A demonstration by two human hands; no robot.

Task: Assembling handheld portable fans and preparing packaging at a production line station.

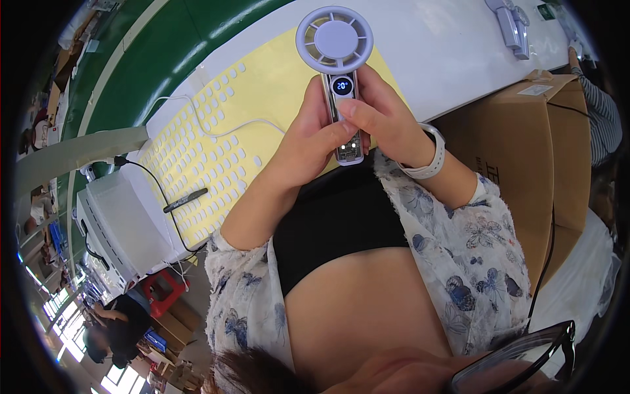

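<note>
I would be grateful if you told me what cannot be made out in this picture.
- Head view: part of the handheld fan's handle, covered by the left hand and right hand.
- Head view: the near end of the white cable, lost behind the left hand.
- Head view: the tops of the lavender devices, cut off by the upper edge.
</note>
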